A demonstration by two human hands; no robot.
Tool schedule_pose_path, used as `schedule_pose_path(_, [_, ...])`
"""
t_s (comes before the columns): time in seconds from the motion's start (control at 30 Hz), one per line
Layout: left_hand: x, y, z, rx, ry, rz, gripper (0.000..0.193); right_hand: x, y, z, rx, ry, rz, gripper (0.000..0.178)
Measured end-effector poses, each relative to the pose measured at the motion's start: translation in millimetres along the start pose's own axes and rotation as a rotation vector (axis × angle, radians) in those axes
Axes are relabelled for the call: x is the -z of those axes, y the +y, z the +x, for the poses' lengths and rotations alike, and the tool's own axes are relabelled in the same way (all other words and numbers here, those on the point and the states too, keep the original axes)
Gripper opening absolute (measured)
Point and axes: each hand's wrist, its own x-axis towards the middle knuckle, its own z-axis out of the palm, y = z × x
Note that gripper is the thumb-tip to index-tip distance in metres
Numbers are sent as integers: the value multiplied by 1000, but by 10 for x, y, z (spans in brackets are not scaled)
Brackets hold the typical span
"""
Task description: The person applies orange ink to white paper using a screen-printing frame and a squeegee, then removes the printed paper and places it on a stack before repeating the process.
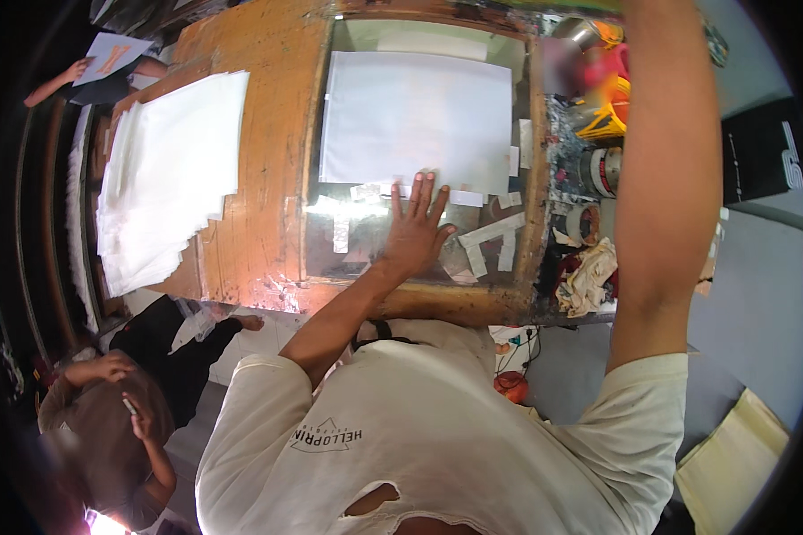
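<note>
A white sheet [401,116] lies flat on a glass pane [366,241] set into the wooden table. My left hand [412,232] rests at the sheet's near edge, palm down with its fingers spread, the fingertips touching that edge. Strips of tape [491,230] and small white tabs are stuck to the glass around the sheet's near and right sides. My right arm [674,196] reaches far forward along the right side and leaves the picture at the top, so my right hand is hidden from view.
A stack of white sheets [169,178] sits on the table [268,134] at left. Along the right edge are cans [602,172], a tape roll [583,223] and a crumpled rag [587,278]. One person [111,419] is at lower left; another person's hand holds a printed sheet [111,55] at upper left.
</note>
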Motion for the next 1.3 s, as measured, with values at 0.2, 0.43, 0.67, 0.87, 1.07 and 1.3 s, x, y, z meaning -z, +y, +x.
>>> schedule_pose_path(0.2, [259,-4,-110,-7,-56,-10,72,-8,132,-15,172,-22,111,45])
schedule_pose_path(0.43, [1460,-128,-227,149,310,-1035,70,-760,65,-877,285,302,-131,30])
schedule_pose_path(0.67, [1405,-45,-671,820,257,-2233,40,-2532,340,-2438,151,8,-133,59])
schedule_pose_path(0.87, [729,-253,-591,1172,242,-2066,34,-2919,483,-2472,54,-92,-23,70])
schedule_pose_path(1.07, [638,-235,-647,1196,259,-2083,44,-3001,480,-2681,171,-13,-108,63])
schedule_pose_path(1.3, [699,-253,-564,1197,244,-2093,41,-3168,784,-1964,134,41,-115,57])
